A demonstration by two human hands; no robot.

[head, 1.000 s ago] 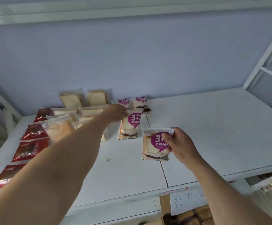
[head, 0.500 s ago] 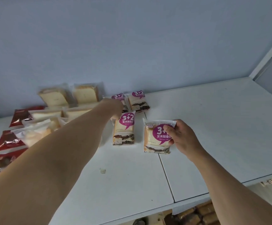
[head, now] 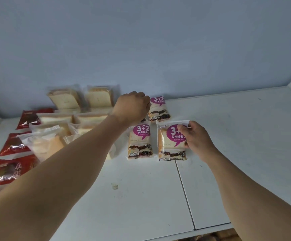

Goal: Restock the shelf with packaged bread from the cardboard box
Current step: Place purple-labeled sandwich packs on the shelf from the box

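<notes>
My right hand grips the right edge of a purple-label "3+2" bread pack that rests on the white shelf. Just left of it lies a matching pack. Another one lies behind them near the wall. My left hand reaches to the back with its fingers curled down over a further pack, which is almost fully hidden. Whether that hand grips the hidden pack cannot be told.
Clear-wrapped plain bread packs fill the back left, with several red packs along the left edge. A small crumb lies mid-shelf. A shelf seam runs front to back. Brown items show below the front edge.
My left hand left the front-left purple pack and moved back over the rear one. My right hand moved its pack back beside the front-left pack. The camera tilted up.
</notes>
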